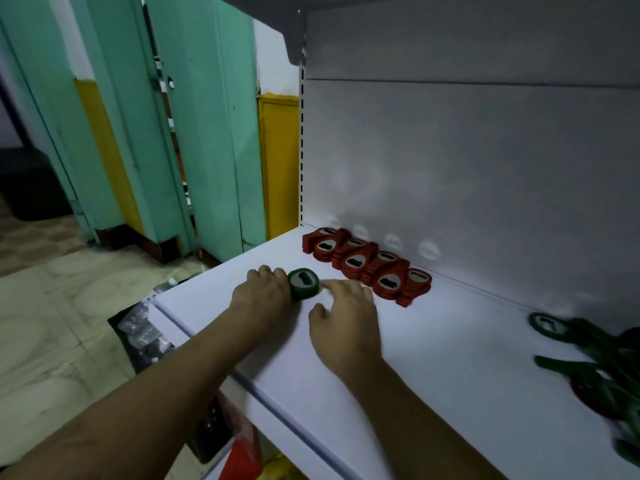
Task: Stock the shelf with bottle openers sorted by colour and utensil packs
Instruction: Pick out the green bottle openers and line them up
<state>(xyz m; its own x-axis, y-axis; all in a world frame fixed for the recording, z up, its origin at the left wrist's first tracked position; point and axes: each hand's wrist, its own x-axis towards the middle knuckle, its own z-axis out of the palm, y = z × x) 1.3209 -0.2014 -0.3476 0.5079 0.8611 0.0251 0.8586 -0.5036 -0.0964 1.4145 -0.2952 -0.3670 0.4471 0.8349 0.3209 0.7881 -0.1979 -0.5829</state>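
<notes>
A green stack (303,284) of bottle openers sits on the white shelf (450,358), near its front left part, round heads up and metal insert showing on top. The left hand (263,292) grips it from the left; its fingers curl over the handle end, which is hidden beneath them. The right hand (346,317) lies just to the right of the stack, palm down, fingers loosely spread, with the forefinger stretched toward the stack's head; whether it touches cannot be told.

Behind the hands, along the back wall of the shelf, the red openers (367,266) stand in a tight row of stacks that runs diagonally from the left rear corner toward the middle. Well apart, at the right edge of the view, a loose green pile (595,358) of openers lies blurred, with something red half under it.

Below the shelf's left front corner, on the tiled floor, is a dark container with clear packs (145,341), too blurred to read. A red bag (242,445) shows under the shelf's front edge.
</notes>
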